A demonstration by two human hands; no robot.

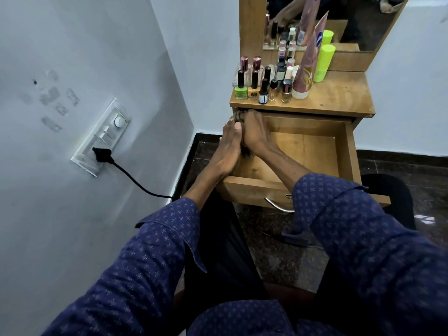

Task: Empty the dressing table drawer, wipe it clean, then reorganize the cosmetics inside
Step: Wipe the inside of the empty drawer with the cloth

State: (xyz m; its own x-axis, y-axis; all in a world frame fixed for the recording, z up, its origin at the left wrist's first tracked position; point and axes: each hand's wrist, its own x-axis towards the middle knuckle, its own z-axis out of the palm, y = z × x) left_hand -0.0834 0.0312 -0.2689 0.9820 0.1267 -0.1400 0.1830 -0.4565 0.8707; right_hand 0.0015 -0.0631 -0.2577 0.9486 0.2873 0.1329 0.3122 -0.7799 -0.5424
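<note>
I find the drawer (303, 151) pulled well out of the dressing table (339, 98), its visible floor bare wood with no cosmetics lying on it; I judge the emptying step done, though the back left corner is hidden under the tabletop and my hands. The cosmetics (274, 78), nail polish bottles, small vials, a tall pink tube and a lime-green container, stand crowded on the tabletop in front of the mirror (351, 23). My left hand (229, 146) lies along the drawer's left wall, fingers straight and pressed together, holding nothing that I can see. My right hand (253, 133) reaches into the back left corner of the drawer, fingers extended toward something dark and patterned (238, 115) at the drawer mouth; it may be a wiping cloth, but I cannot tell, nor whether the fingers pinch it or merely press on it. I judge the task to be in the wiping stage, somewhere near its middle. Outstanding, in my assessment: finish wiping the floor and walls, then return the cosmetics from the tabletop into the drawer in order. None has yet gone back.
</note>
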